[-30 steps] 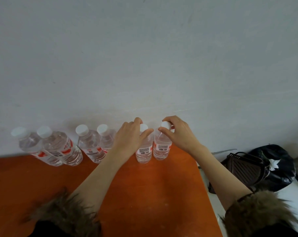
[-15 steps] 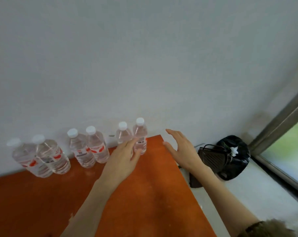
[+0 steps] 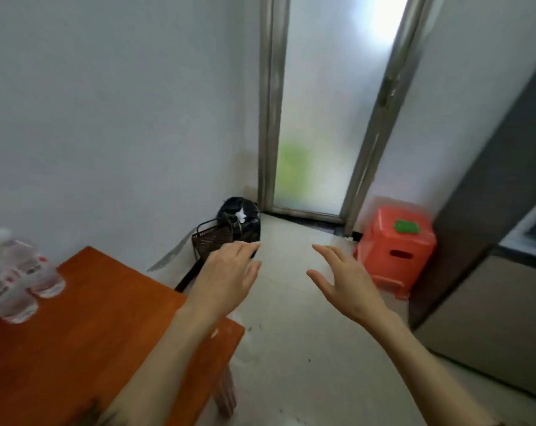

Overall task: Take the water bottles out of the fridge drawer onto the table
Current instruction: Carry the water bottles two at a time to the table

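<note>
Fingers loose and spread on both sides, nothing held: the left hand [image 3: 226, 272] floats over the right edge of the orange table [image 3: 85, 348], the right hand [image 3: 346, 284] hangs above the pale floor [image 3: 294, 333], well apart from its partner. Water bottles [image 3: 17, 275] stand blurred at the table's far left corner against the wall. Beyond the hands, a black bin bag [image 3: 240, 215] and dark basket [image 3: 212, 238] sit by the frosted door [image 3: 322, 118], an orange stool [image 3: 397, 244] just right of it, a grey fridge [image 3: 491, 272] at the right edge.

Empty hands [image 3: 286, 279] over floor; bottles [image 3: 17, 279] on table [image 3: 85, 348]
</note>
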A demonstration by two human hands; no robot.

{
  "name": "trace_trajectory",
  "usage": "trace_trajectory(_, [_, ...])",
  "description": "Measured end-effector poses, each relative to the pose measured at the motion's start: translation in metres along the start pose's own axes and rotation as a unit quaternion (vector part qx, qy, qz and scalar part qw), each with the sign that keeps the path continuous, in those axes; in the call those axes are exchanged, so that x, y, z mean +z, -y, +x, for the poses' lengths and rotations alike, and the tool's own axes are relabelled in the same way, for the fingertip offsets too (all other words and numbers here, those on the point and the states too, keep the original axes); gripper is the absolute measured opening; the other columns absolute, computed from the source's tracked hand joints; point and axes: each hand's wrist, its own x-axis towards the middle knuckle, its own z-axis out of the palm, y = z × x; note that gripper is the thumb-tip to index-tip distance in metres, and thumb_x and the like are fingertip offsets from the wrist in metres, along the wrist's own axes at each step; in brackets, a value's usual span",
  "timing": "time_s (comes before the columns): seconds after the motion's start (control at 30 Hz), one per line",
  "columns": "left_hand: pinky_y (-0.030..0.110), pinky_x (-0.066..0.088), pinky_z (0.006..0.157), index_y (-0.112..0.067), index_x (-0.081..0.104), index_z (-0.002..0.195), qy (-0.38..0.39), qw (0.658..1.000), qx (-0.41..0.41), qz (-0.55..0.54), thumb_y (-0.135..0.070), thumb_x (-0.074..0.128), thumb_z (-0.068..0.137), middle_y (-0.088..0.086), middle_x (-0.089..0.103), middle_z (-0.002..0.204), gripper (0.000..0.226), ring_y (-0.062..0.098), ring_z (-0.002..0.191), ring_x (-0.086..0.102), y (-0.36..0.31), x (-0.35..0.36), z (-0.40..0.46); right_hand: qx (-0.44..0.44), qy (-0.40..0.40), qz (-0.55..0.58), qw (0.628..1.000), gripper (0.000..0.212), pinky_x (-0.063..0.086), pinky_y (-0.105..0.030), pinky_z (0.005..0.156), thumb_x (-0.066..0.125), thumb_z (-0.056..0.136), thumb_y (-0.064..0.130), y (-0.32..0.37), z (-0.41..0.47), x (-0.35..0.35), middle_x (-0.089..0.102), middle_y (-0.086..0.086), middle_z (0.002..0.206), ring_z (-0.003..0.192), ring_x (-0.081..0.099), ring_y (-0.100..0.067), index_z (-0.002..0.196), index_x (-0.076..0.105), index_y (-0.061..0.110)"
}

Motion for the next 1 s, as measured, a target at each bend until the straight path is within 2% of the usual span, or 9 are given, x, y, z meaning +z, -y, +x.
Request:
trace_trajectory(0.13, [0.038, 0.047, 0.092, -0.016, 0.050, 0.129, 0.037, 0.994, 0.102, -0.011, -0.044, 0.027, 0.088, 0.004, 0.060, 0.120, 0.055, 0.023, 0.111, 0.055, -0.114, 0.051, 0.047, 0.105, -0.051, -0.029, 0.993, 0.053, 0.036, -0.035, 0.102, 0.051, 0.090, 0.041, -0.111, -0.064, -0.061, 0.045, 0.001, 0.140, 0.127, 0.044, -0.018, 0.139, 0.039, 0.022])
trace_trajectory(0.2, [0.038, 0.049, 0.086, -0.015, 0.054, 0.125, 0.047, 0.987, 0.151, -0.011, -0.045, 0.025, 0.086, 0.005, 0.063, 0.115, 0.057, 0.026, 0.105, 0.059, -0.174, 0.081, 0.072, 0.151, -0.066, -0.043, 0.985, 0.054, 0.036, -0.035, 0.101, 0.052, 0.090, 0.041, -0.165, -0.096, -0.090, 0.045, 0.002, 0.139, 0.125, 0.045, -0.018, 0.139, 0.038, 0.022])
trace_trajectory(0.33, [0.034, 0.054, 0.073, -0.014, 0.062, 0.114, 0.061, 0.970, 0.237, -0.008, -0.038, 0.034, 0.084, 0.005, 0.069, 0.100, 0.047, 0.027, 0.089, 0.066, -0.299, 0.141, 0.116, 0.208, -0.083, -0.071, 0.972, 0.054, 0.034, -0.034, 0.103, 0.051, 0.091, 0.039, -0.272, -0.157, -0.149, 0.044, 0.001, 0.140, 0.128, 0.043, -0.017, 0.139, 0.038, 0.021])
trace_trajectory(0.43, [0.035, 0.054, 0.076, -0.014, 0.062, 0.114, 0.074, 0.955, 0.286, -0.016, -0.038, 0.034, 0.085, 0.005, 0.068, 0.101, 0.047, 0.026, 0.090, 0.066, -0.384, 0.177, 0.143, 0.242, -0.086, -0.098, 0.962, 0.053, 0.033, -0.032, 0.106, 0.048, 0.092, 0.040, -0.338, -0.193, -0.193, 0.042, 0.002, 0.142, 0.130, 0.040, -0.015, 0.141, 0.035, 0.022])
trace_trajectory(0.5, [0.038, 0.052, 0.083, -0.015, 0.058, 0.120, 0.083, 0.950, 0.300, -0.028, -0.036, 0.038, 0.088, 0.005, 0.065, 0.108, 0.043, 0.026, 0.099, 0.062, -0.431, 0.196, 0.161, 0.266, -0.087, -0.108, 0.954, 0.054, 0.032, -0.032, 0.108, 0.046, 0.093, 0.041, -0.379, -0.210, -0.218, 0.040, 0.003, 0.143, 0.131, 0.038, -0.014, 0.141, 0.033, 0.022])
trace_trajectory(0.67, [0.037, 0.043, 0.092, -0.017, 0.049, 0.129, 0.091, 0.940, 0.327, -0.030, -0.031, 0.045, 0.092, 0.005, 0.058, 0.123, 0.040, 0.024, 0.113, 0.054, -0.513, 0.245, 0.206, 0.316, -0.089, -0.115, 0.937, 0.054, 0.030, -0.032, 0.108, 0.045, 0.093, 0.041, -0.466, -0.230, -0.256, 0.039, 0.003, 0.144, 0.132, 0.036, -0.014, 0.142, 0.032, 0.022])
trace_trajectory(0.93, [0.038, 0.047, 0.086, -0.016, 0.051, 0.128, 0.102, 0.929, 0.352, -0.046, -0.027, 0.050, 0.091, 0.006, 0.060, 0.118, 0.038, 0.026, 0.108, 0.057, -0.589, 0.332, 0.301, 0.349, -0.086, -0.112, 0.926, 0.054, 0.026, -0.030, 0.109, 0.042, 0.095, 0.042, -0.598, -0.197, -0.285, 0.035, 0.004, 0.146, 0.135, 0.032, -0.013, 0.143, 0.028, 0.022])
trace_trajectory(1.0, [0.038, 0.045, 0.089, -0.016, 0.049, 0.130, 0.102, 0.929, 0.351, -0.056, -0.028, 0.047, 0.093, 0.005, 0.059, 0.121, 0.038, 0.025, 0.110, 0.056, -0.608, 0.356, 0.334, 0.355, -0.090, -0.111, 0.924, 0.054, 0.026, -0.030, 0.109, 0.042, 0.095, 0.042, -0.633, -0.178, -0.291, 0.036, 0.003, 0.146, 0.135, 0.033, -0.014, 0.143, 0.028, 0.022])
